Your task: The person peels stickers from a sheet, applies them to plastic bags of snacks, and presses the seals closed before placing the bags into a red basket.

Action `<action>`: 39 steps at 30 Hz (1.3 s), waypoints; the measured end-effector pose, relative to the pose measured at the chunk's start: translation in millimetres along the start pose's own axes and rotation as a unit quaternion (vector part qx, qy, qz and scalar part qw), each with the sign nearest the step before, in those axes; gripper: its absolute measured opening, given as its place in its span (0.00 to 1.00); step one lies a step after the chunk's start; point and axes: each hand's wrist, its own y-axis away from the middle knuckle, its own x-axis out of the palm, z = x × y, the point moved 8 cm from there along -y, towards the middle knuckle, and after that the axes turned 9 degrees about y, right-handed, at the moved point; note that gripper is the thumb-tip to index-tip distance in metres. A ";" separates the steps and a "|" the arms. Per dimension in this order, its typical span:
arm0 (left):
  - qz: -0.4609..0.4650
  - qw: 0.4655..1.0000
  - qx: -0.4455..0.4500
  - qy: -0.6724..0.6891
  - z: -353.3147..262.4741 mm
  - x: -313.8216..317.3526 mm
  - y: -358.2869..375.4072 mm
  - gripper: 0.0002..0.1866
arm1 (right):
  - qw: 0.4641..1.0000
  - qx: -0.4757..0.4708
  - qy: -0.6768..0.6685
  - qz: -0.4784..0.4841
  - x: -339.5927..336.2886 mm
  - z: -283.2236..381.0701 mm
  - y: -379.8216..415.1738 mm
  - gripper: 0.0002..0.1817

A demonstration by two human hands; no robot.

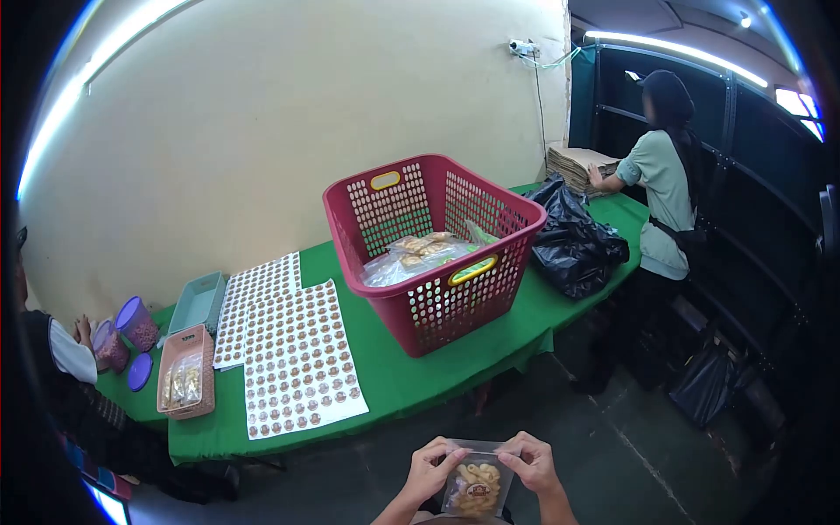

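Observation:
Between my two hands is a small clear plastic pouch (pixel 478 492) of pale curled snacks, with a round label on its front. My left hand (pixel 430 468) pinches the pouch's upper left corner, and my right hand (pixel 530 464) pinches the upper right corner. The pouch hangs upright below the front edge of the green-covered table (pixel 394 398). Beyond it on the table stands a large dark red basket (pixel 464 319), with several clear packets (pixel 420 252) inside.
Sheets of round stickers (pixel 302 376) lie left of the basket. A pink basket (pixel 186 367), a teal tray (pixel 198 302) and purple-lidded tubs (pixel 136 324) are farther left. A black plastic bag (pixel 573 245) sits right. One person (pixel 669 175) touches stacked brown sheets (pixel 582 166); another person (pixel 70 376) stands far left.

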 end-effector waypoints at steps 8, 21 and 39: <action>0.056 0.991 0.081 0.094 -15.9 24.2 -38.8 0.33 | 0.968 0.009 -0.111 -0.225 -28.3 6.4 -25.3 0.05; 0.122 0.958 0.257 -0.024 -176.8 -9.5 -177.7 0.15 | 0.879 -0.372 0.261 -0.146 -15.6 139.7 -218.2 0.38; 0.006 0.849 0.458 -0.264 -291.8 -72.1 -378.4 0.10 | 0.930 -0.316 0.155 0.106 29.5 152.3 -482.4 0.04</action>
